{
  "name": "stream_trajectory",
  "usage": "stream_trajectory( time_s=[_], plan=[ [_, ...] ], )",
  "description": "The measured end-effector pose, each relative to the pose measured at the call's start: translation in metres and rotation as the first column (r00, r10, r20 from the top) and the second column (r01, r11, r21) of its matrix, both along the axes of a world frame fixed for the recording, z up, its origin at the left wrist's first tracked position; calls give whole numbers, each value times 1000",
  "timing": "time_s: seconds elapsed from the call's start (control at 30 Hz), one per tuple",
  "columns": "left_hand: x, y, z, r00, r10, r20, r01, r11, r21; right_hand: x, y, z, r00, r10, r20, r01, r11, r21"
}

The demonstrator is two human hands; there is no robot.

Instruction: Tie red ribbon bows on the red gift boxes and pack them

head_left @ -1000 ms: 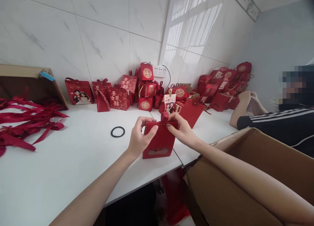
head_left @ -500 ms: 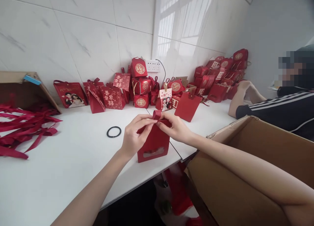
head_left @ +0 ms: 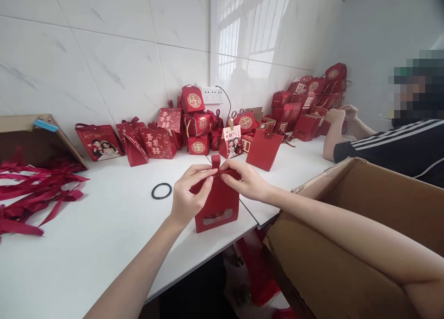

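Observation:
A red gift box [head_left: 219, 199] with a clear window low on its front stands upright on the white table [head_left: 114, 231]. My left hand [head_left: 192, 187] pinches its top edge from the left, thumb and fingers together. From the right, my right hand [head_left: 244, 179] grips the same top edge, thumb in front and fingers behind. Between the two hands a red ribbon loop [head_left: 215, 162] sticks up out of the top. A black ring [head_left: 161, 191] lies on the table left of my left hand.
Red ribbons [head_left: 41, 194] spill from a cardboard box [head_left: 69, 141] on the left. Decorated red boxes [head_left: 157, 142] line the wall, with another pile [head_left: 308, 101] at the right. An open carton [head_left: 312, 254] stands at my right, below a co-worker's sleeve [head_left: 391, 145].
The ribbon loop stands straighter and shows more above the box top. Both hands keep their hold on the top edge. The view has shifted slightly.

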State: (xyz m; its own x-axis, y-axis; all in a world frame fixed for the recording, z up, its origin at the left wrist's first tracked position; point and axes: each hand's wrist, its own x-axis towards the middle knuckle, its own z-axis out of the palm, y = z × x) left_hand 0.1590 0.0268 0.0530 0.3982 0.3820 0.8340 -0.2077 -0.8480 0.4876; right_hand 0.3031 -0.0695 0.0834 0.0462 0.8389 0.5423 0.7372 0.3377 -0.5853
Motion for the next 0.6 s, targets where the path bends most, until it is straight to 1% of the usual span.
stream_trajectory(
  time_s=[0.13, 0.2, 0.27, 0.3, 0.33, 0.37, 0.4, 0.43, 0.47, 0.5, 0.53, 0.57, 0.6],
  plan=[
    [-1, -1, 0, 1000, -1, -8, 0, 999, -43, 0, -1, 0, 1000, 17, -16, -17, 999, -30],
    [-1, 0, -1, 999, -27, -20, 25, 997, -77, 1, 0, 0, 999, 8, -32, -10, 998, -65],
    [-1, 4, -6, 993, -115, -24, 110, 980, -165, 5, 2, -2, 994, -51, -94, 42, 994, -97],
    [0, 6, -9, 984, -179, -8, 172, 959, -227, 8, 4, -2, 982, -100, -160, 83, 991, -107],
    [1, 10, -12, 969, -245, 21, 240, 926, -290, 12, 6, -4, 954, -153, -257, 126, 985, -119],
    [2, 13, -16, 951, -302, 58, 303, 887, -348, 17, 8, -5, 904, -200, -378, 158, 978, -139],
    [3, 16, -19, 934, -343, 97, 353, 848, -395, 22, 11, -7, 826, -242, -509, 180, 969, -170],
    [4, 19, -22, 921, -366, 130, 385, 815, -433, 28, 14, -9, 726, -280, -628, 186, 959, -213],
    [5, 20, -24, 914, -376, 153, 402, 791, -462, 33, 16, -11, 624, -314, -715, 177, 949, -262],
    [5, 20, -25, 910, -379, 166, 410, 776, -478, 37, 18, -12, 544, -343, -766, 158, 938, -308],
    [6, 18, -26, 910, -377, 169, 410, 773, -484, 40, 19, -13, 500, -365, -785, 136, 929, -346],
    [6, 15, -25, 913, -374, 162, 404, 780, -478, 43, 20, -14, 491, -379, -784, 116, 921, -372],
    [5, 12, -24, 918, -368, 148, 392, 794, -465, 44, 21, -15, 511, -380, -771, 96, 917, -388]
  ],
)
